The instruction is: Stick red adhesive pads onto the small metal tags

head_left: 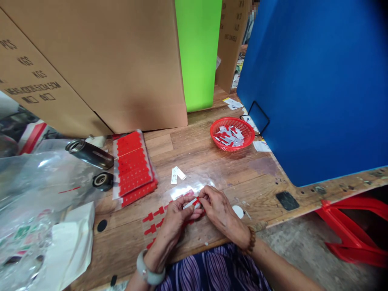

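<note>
Both hands meet over a clear plastic sheet that carries rows of red T-shaped stickers. My left hand pinches a small white card between thumb and fingers. At the card's right end, my right hand is closed on a red sticker, which touches the card. Two more small white cards lie just beyond the sheet. A red plastic basket farther off holds many cards with red pieces on them.
Left of the hands lies a stack of red sticker sheets, beside a dark flask and its lid. Plastic bags cover the table's left side. Cardboard, a green panel and a blue panel stand behind.
</note>
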Tool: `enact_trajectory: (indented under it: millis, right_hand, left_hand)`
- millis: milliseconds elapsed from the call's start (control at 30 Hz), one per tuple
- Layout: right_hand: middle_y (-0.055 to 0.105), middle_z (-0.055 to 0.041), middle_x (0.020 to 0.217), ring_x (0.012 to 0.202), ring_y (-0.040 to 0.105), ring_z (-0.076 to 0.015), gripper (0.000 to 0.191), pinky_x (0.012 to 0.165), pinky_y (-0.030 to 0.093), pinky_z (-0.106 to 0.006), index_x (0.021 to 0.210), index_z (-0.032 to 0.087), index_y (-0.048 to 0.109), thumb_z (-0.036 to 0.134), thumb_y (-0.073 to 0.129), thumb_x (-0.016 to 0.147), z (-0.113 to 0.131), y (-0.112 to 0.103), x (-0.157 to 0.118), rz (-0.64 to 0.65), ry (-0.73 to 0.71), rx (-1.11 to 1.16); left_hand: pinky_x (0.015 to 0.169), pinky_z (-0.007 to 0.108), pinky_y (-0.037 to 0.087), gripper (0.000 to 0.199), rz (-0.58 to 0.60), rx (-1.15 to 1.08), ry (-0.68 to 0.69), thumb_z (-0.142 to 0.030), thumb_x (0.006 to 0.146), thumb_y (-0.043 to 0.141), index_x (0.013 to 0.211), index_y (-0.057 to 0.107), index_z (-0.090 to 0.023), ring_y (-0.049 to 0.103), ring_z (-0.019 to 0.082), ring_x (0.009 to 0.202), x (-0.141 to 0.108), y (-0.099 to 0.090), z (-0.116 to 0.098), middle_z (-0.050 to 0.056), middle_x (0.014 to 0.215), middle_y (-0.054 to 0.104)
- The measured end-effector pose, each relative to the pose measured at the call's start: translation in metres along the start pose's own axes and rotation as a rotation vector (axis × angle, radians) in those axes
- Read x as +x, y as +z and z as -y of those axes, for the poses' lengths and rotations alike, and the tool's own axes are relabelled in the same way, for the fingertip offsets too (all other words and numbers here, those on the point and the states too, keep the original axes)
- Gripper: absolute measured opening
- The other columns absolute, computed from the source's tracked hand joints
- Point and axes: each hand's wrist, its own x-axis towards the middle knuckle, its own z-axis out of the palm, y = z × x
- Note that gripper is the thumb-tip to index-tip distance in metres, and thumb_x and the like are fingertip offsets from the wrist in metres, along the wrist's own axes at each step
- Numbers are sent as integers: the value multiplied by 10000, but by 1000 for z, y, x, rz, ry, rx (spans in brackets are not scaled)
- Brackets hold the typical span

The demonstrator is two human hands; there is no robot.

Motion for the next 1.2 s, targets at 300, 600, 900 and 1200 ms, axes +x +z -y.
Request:
enact_trajectory:
  millis: [300, 600, 900, 1200]
  right_hand:
    - [566, 6, 785, 757, 517, -163, 120, 713, 362, -286, 789, 209, 491, 115, 479, 862, -1, 1, -2, -15, -19, -12]
    - [584, -3, 794, 774, 535, -168, 125, 768, 354, -310, 809, 200, 517, 106, 471, 876, 5, 1, -3, -18, -6, -67]
    - [613, -57, 827, 828, 554, -217, 173, 846, 355, -389, 833, 195, 567, 100, 437, 898, 16, 4, -11, -33, -32, -280]
    - [607, -40, 868, 748, 563, -174, 158, 707, 441, -299, 1017, 178, 571, 229, 517, 878, -24, -6, 5, -86, 32, 74]
  left_hand:
    - [697, 226, 553, 476, -6, -2, 2, -177, 608, 816, 1033, 621, -90, 710, 166, 670, -2, 1, 0, 78, 727, 731]
    - [686, 258, 530, 498, -15, 78, 45, -206, 626, 786, 1075, 601, -97, 695, 166, 637, -4, -1, -2, 73, 751, 734]
    - [710, 273, 516, 394, -24, 211, 134, -209, 687, 710, 1048, 598, -100, 690, 179, 644, -4, -2, 2, 65, 667, 729]
    - [666, 233, 543, 488, -28, 64, 5, -192, 604, 787, 1039, 598, -77, 708, 179, 666, -3, -10, 3, 121, 776, 744]
